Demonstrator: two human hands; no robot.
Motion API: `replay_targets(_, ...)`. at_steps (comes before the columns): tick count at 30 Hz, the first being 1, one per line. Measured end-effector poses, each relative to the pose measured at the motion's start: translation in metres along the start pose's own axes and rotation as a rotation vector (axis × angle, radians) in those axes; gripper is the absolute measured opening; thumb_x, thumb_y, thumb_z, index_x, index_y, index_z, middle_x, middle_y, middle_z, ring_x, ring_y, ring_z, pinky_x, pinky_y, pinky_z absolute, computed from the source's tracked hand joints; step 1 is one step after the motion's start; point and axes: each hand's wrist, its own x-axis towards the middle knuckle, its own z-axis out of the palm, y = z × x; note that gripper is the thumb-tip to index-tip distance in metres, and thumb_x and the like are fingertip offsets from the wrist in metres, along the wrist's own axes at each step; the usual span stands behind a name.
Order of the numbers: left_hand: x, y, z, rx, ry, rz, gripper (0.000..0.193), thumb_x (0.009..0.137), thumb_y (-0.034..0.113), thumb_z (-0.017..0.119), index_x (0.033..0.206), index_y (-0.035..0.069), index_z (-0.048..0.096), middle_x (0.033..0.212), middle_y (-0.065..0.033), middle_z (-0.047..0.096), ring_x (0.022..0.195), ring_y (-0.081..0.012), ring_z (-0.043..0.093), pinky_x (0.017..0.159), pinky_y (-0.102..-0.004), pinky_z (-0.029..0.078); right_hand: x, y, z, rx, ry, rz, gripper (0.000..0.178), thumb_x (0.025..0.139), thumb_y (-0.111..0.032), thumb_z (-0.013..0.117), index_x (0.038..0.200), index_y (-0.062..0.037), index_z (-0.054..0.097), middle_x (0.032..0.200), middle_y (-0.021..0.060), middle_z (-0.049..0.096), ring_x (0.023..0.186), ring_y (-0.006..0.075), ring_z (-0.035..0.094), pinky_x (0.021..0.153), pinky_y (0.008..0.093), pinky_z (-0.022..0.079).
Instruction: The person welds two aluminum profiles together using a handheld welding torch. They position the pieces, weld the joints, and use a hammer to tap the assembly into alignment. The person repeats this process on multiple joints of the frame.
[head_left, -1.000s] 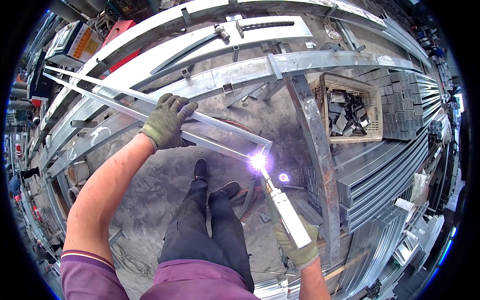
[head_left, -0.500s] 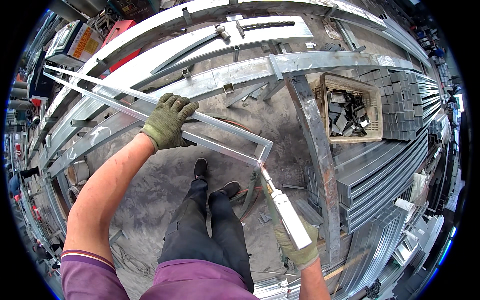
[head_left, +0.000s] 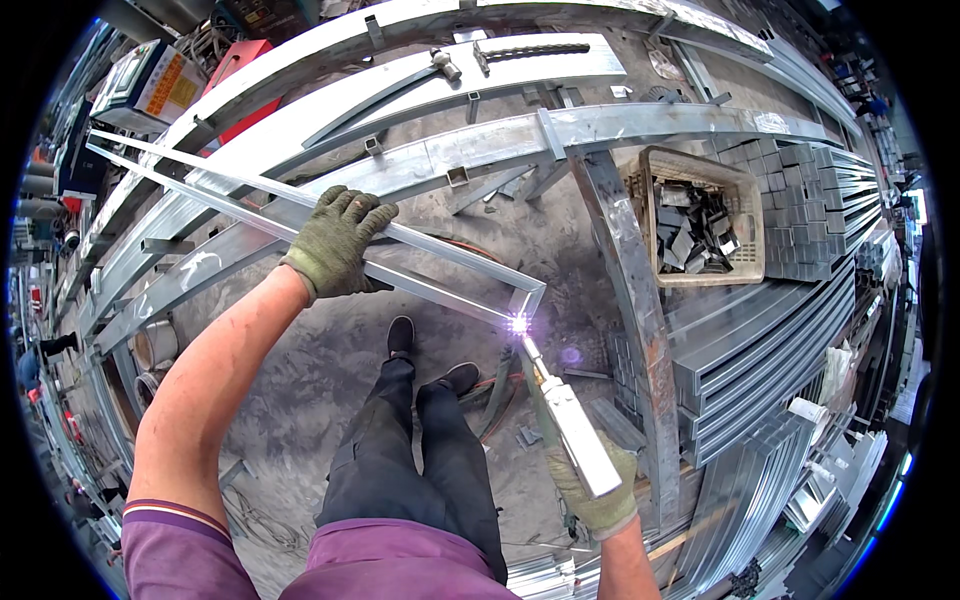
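Note:
My left hand [head_left: 340, 245], in a green work glove, is closed around a long narrow frame of square metal tube [head_left: 440, 297]. The frame slants from the far left, where it lies over the bench beams, to its end corner near the middle. In my gloved right hand [head_left: 618, 508] is a white welding gun [head_left: 580, 435], its fingers partly hidden behind the gun's body. The nozzle meets the frame's near corner, where a bright violet-white spark [head_left: 519, 323] glows. That glare hides the joint.
Two hammers [head_left: 445, 65] lie on a wide metal beam [head_left: 560, 65] at the back. A yellowish plastic crate [head_left: 752, 255] holds metal offcuts at right, beside stacked tubes [head_left: 800, 215]. A rusty steel beam [head_left: 635, 300] runs along that side. Hoses [head_left: 500, 400] trail near my feet.
A bright spark has lit up at the nozzle tip on the frame's corner. Both hands and the frame stay in nearly the same place.

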Motion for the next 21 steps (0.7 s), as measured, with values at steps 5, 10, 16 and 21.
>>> replay_targets(5,0.0009,-0.0008,0.0000,-0.001,-0.024,-0.004,0.112,0.061,0.054,0.103,0.155,0.013,0.056,0.146,-0.0162,0.061,0.142,-0.0388,0.056,0.132,-0.0572,0.035,0.0008,-0.0017,-0.0003,-0.037,0.007,-0.026,0.025,0.089,-0.024,0.092,0.105,-0.0086,0.080,0.083,0.0076,0.073,0.066,0.0287,0.073,0.058,0.0400,0.057)
replay_targets(10,0.0007,0.0009,-0.0006,0.008,-0.027,-0.015,0.113,0.060,0.054,0.103,0.155,0.013,0.056,0.146,-0.0166,0.061,0.142,-0.0385,0.056,0.132,-0.0573,0.035,0.0023,-0.0014,-0.0003,-0.054,0.026,-0.063,0.026,0.088,-0.024,0.093,0.105,-0.0091,0.080,0.083,0.0077,0.073,0.067,0.0289,0.074,0.058,0.0401,0.058)
replay_targets(16,0.0033,0.0029,-0.0060,-0.009,-0.082,-0.031,0.115,0.062,0.056,0.101,0.159,0.014,0.056,0.149,-0.0167,0.061,0.145,-0.0381,0.055,0.134,-0.0558,0.032,-0.0002,-0.0007,-0.0003,-0.066,0.032,-0.058,0.027,0.087,-0.024,0.093,0.105,-0.0093,0.080,0.085,0.0083,0.075,0.068,0.0292,0.075,0.059,0.0403,0.059)
replay_targets(21,0.0003,0.0001,-0.0006,-0.026,-0.018,-0.018,0.115,0.057,0.053,0.103,0.154,0.014,0.056,0.146,-0.0168,0.061,0.142,-0.0390,0.056,0.133,-0.0574,0.034,-0.0035,0.0013,0.0014,-0.067,0.037,-0.061,0.027,0.087,-0.025,0.094,0.105,-0.0096,0.080,0.085,0.0080,0.075,0.068,0.0291,0.075,0.059,0.0405,0.059)
